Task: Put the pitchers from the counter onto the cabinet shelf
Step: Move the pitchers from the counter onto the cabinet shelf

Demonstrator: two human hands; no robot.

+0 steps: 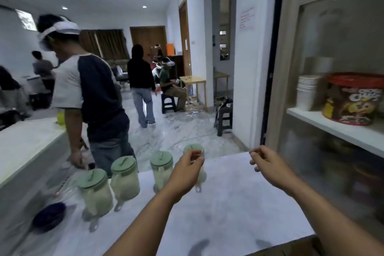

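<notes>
Four green-lidded pitchers (124, 176) are seen upright in a row on the white counter (239, 203), and none is seen on the cabinet shelf (340, 131), so nothing looks done yet. The rightmost pitcher (194, 149) is partly hidden by the left hand (187, 169); whether it is pinched cannot be told. The right hand (268, 161) is loosely curled on nothing.

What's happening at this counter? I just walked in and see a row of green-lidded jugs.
A person is clearing pitchers off the white counter into the cabinet on the right. Their left hand is reaching over the rightmost pitcher, though blur hides whether it has a grip. The right hand hovers empty, fingers loosely curled. Three more pitchers stand to the left. The cabinet shelf holds only a stack of white cups and a red-lidded snack tub.
</notes>
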